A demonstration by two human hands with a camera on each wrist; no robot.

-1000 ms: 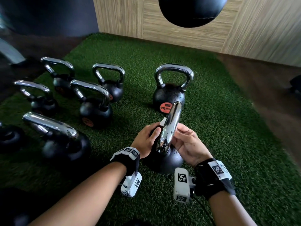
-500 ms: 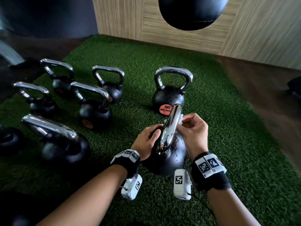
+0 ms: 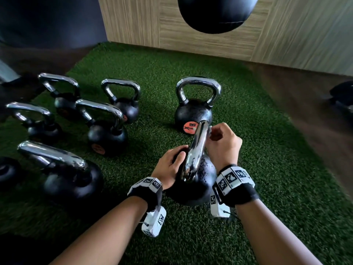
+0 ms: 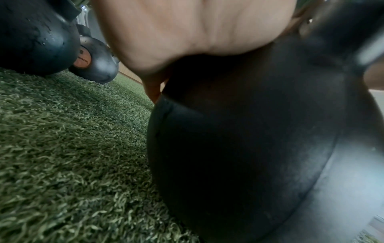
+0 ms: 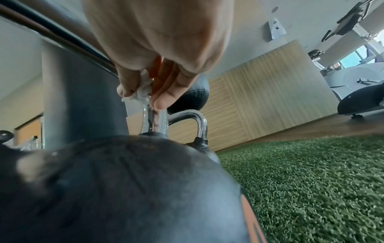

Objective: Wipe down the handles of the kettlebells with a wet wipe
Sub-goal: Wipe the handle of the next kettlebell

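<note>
A black kettlebell (image 3: 193,186) with a chrome handle (image 3: 196,150) stands on the green turf between my hands. My left hand (image 3: 170,165) rests on the left shoulder of its body, the palm pressed on the black ball (image 4: 239,131). My right hand (image 3: 223,146) is at the far top of the handle and pinches a small crumpled white wet wipe (image 5: 143,92) against the chrome. The wipe (image 3: 210,129) barely shows in the head view. My right hand (image 5: 149,88) has its thumb and fingers curled round the wipe.
Another kettlebell (image 3: 194,109) with an orange label stands just beyond. Several more kettlebells (image 3: 105,127) crowd the turf on the left. A black punching bag (image 3: 215,14) hangs overhead. A wooden wall (image 3: 210,35) bounds the back; dark floor (image 3: 305,104) lies right of the turf.
My right hand has slid up the handle's right side from near the base to its far top. The left hand has stayed on the ball.
</note>
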